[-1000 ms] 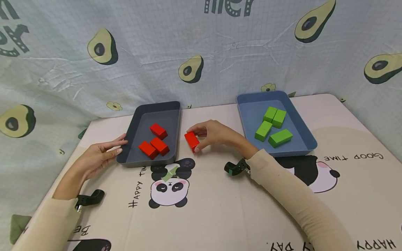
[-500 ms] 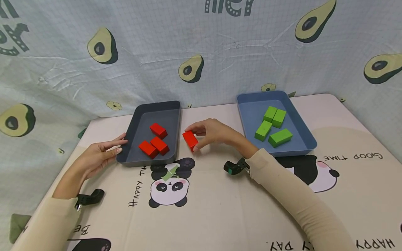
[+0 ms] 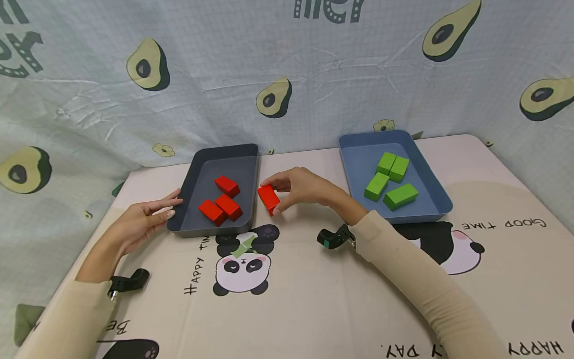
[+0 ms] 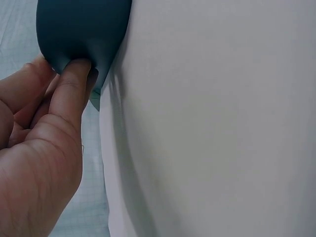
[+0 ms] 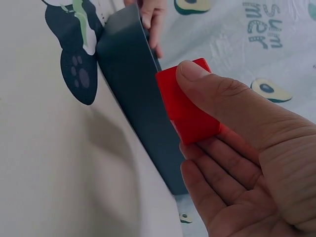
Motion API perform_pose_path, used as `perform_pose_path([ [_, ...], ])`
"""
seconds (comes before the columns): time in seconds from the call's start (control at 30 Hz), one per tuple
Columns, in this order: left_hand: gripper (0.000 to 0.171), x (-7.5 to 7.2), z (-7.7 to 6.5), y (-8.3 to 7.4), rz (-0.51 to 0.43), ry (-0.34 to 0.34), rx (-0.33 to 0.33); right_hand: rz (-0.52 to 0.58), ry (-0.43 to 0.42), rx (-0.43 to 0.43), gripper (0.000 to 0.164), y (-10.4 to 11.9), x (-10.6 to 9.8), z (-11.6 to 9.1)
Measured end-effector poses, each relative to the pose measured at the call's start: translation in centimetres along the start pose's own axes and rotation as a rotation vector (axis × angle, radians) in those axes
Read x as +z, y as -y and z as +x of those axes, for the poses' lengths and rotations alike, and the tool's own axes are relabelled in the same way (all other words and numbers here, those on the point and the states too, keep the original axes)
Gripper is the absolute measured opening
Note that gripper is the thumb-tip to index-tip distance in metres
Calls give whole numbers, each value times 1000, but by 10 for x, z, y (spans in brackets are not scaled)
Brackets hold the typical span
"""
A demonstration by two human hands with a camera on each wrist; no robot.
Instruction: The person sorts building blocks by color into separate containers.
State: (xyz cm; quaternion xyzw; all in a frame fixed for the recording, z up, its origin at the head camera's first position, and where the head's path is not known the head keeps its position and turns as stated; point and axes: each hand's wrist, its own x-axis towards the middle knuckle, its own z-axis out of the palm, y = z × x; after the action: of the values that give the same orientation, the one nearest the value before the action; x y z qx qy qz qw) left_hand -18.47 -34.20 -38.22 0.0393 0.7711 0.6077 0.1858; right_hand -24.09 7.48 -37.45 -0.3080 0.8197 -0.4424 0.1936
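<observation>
My right hand (image 3: 307,187) pinches a red block (image 3: 269,200) between thumb and fingertips, just to the right of the dark grey tray (image 3: 233,159). In the right wrist view the thumb lies across the face of the red block (image 5: 190,106), with fingers behind it and the tray's side wall (image 5: 143,98) beyond. Three more red blocks (image 3: 228,207) lie inside that tray. My left hand (image 3: 139,224) touches the tray's left side with nearly straight fingers. Seen from the left wrist, the left hand (image 4: 44,143) has fingertips against the tray's wall (image 4: 81,29).
A blue tray (image 3: 358,149) with several green blocks (image 3: 400,197) stands on the right side of the table. The patterned tablecloth (image 3: 287,299) covers the table. Behind it hangs a cloth (image 3: 215,65) printed with avocados.
The right hand has shifted slightly left and up in the head view with the red block, closer to the dark grey tray. The left hand stays against the tray's side.
</observation>
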Motion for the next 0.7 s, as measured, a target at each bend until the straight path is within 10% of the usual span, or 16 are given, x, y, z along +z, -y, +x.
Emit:
perform_pose_path([
  [0.7,59,2,-2,-4,28,-20,-27,28,-26,29,65,6,0,2],
])
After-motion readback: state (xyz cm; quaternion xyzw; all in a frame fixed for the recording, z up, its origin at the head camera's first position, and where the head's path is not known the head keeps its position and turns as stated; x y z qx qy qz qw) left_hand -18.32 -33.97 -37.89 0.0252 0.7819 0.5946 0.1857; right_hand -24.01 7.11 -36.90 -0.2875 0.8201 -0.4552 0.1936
